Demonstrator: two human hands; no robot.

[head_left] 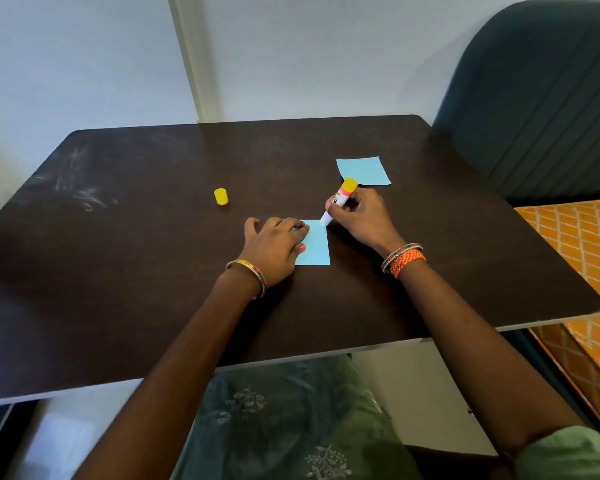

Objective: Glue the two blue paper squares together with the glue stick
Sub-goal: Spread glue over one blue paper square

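Note:
One blue paper square [316,245] lies flat near the middle of the dark table [153,237]. My left hand [272,249] rests on its left part, fingers spread and pressing it down. My right hand [359,216] grips the uncapped glue stick [338,200], tilted with its white tip touching the square's top right corner and its yellow end up. A second blue paper square [363,170] lies farther back on the right, apart from both hands.
The yellow glue cap [221,196] stands on the table to the left of the hands. A dark chair back [541,98] rises behind the table's right side. An orange patterned cushion [582,258] is at the right.

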